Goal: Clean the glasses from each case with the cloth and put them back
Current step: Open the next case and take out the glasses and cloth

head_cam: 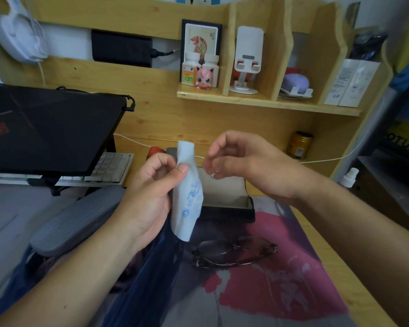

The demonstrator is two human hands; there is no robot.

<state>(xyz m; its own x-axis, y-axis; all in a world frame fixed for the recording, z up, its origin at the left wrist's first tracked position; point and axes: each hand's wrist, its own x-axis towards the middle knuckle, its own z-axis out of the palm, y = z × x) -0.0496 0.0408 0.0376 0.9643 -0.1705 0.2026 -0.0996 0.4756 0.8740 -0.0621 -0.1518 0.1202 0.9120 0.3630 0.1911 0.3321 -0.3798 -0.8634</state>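
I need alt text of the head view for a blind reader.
The left hand pinches a pale blue cloth above folded glasses on a desk mat. The right hand hovers over an open black case.

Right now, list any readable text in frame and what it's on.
"OTUS", partly cut off: dark item at the right edge.
Cloth, held in the left hand: blue print, not legible.
Bottles, white boxes, can: labels too small or blurred.
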